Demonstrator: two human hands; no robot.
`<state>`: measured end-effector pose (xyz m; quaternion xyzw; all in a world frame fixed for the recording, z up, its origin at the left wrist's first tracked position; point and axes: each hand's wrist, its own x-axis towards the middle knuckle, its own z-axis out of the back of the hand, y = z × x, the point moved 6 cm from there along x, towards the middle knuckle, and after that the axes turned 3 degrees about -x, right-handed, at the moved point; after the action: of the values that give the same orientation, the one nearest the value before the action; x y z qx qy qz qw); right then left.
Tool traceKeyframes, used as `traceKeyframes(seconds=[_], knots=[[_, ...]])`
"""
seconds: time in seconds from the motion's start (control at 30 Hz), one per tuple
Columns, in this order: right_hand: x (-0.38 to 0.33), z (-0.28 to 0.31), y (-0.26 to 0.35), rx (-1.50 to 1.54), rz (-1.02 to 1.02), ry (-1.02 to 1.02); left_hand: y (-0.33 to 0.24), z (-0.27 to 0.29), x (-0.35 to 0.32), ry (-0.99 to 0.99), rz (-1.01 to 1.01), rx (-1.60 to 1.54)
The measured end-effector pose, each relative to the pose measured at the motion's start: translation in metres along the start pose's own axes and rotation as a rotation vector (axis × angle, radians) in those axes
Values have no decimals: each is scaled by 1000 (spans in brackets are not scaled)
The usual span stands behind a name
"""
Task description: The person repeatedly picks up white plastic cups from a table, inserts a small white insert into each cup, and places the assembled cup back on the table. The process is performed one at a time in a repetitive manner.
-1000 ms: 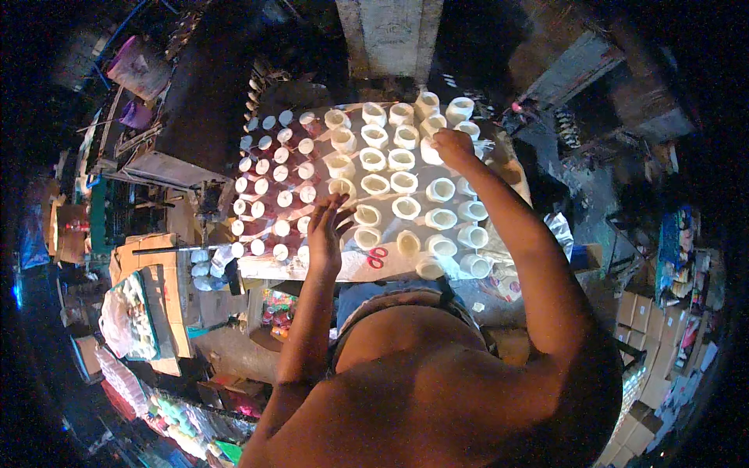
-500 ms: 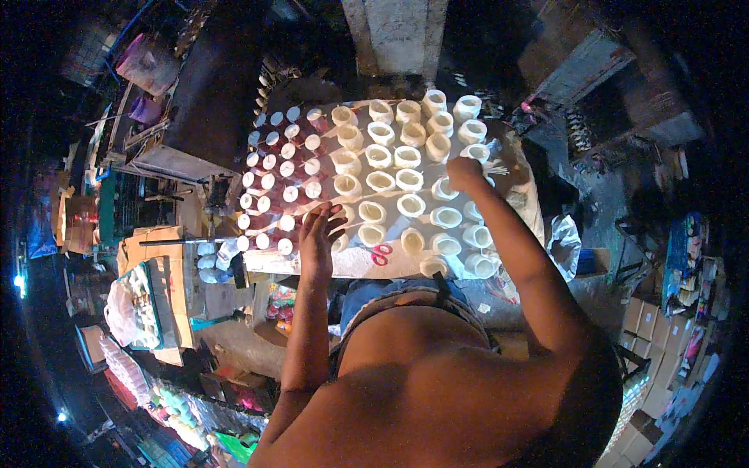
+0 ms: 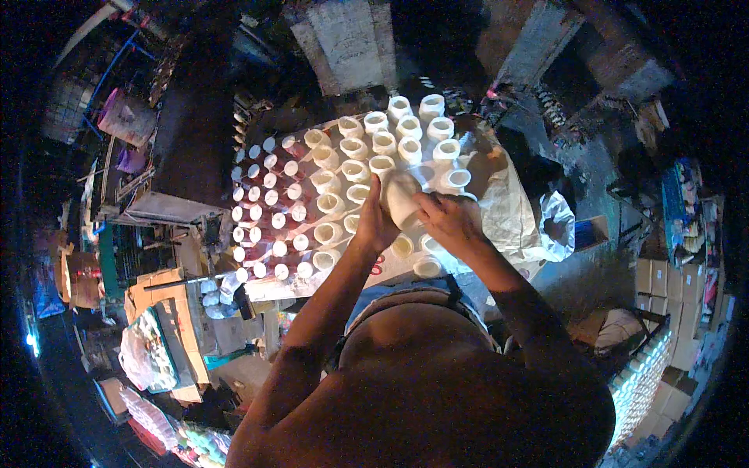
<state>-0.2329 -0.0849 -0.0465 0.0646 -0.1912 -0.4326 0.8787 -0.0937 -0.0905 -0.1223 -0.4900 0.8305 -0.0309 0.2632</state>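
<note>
Above the middle of the table a cream-coloured, wide-mouthed pot is held between my two hands, tilted and a little blurred. My left hand rests along its left side with the fingers pointing away from me. From the right, my right hand grips it with bent fingers. Rows of similar open cream pots stand upright around and beyond my hands. To their left are rows of dark red pieces with round white tops. My hands cover some of the pots behind them.
Crumpled brown paper covers the table's right side, and a white plastic bag hangs past that edge. Flat cardboard and a tray of small pieces are at the left. Stacked cartons stand far right.
My right hand has come back from the pots on the right, and my left has moved right to meet it. Both now hold a pot. The view has shifted slightly.
</note>
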Motion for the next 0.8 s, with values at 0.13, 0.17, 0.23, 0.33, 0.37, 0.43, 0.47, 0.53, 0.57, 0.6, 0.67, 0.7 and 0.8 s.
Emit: traceKeyframes(seconds=[0.13,0.17,0.23,0.33,0.37,0.43,0.47,0.53,0.57,0.6,0.67,0.7,0.8], knots=[[-6,50,9,294,-339,-38,-33,-10,6,31,-84,265],[-9,53,4,363,-397,-26,-39,-18,4,79,-136,336],[-13,58,-3,516,-510,53,-44,-26,-8,177,-183,511],[-23,68,-4,633,-466,-57,-35,-28,-15,278,-15,729],[-24,72,-3,548,-385,-114,-32,-33,-18,330,27,870],[-24,89,5,492,-339,-210,-24,-59,-28,499,65,1063],[-26,94,7,506,-349,-208,-22,-72,-34,475,4,1075],[-29,99,10,536,-369,-204,-13,-95,-45,423,-117,1098],[-29,103,13,541,-363,-208,-13,-101,-47,403,-120,1171],[-30,106,15,547,-356,-211,-13,-102,-46,422,-158,1203],[-32,112,18,544,-359,-200,-13,-104,-43,463,-235,1263],[-32,115,20,538,-367,-184,-13,-106,-43,475,-253,1285],[-34,119,19,506,-369,-170,-14,-115,-46,496,-296,1322]])
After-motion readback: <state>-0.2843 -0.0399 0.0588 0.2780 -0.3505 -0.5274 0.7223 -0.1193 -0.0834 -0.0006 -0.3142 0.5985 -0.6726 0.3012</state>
